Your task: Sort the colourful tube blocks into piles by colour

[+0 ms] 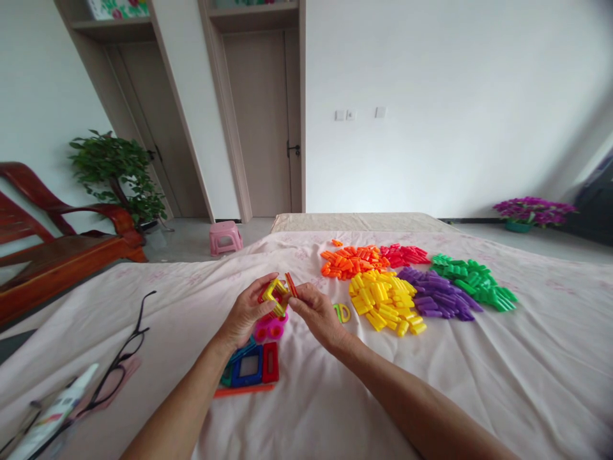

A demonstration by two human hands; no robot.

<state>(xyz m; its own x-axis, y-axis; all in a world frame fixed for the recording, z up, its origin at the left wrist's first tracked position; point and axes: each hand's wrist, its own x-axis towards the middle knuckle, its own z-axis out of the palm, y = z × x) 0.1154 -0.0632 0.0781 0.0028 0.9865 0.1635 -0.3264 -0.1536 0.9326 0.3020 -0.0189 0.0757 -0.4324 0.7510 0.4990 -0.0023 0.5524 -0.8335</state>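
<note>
My left hand [248, 314] is closed around a small box-like build of magnetic tiles [274, 295] with yellow frames facing up. Between the thumb and fingers of my right hand [317, 314] is a thin orange-red magnetic tile [290, 285], seen edge-on beside the build. Whether the two touch, I cannot tell. Under my left hand lies a pink piece with round holes [271, 328]. Closer to me are a blue square tile [248, 366], a red tile [271, 362], teal tiles partly covered by my left hand, and an orange strip [244, 390].
Sorted piles of yellow [383, 299], orange [352, 260], red [403, 255], purple [438, 294] and green [474, 281] plastic pieces lie to the right. A yellow-green ring-shaped piece [342, 312] sits by my right wrist. Eyeglasses [113, 377] and a white tube [60, 412] lie at left.
</note>
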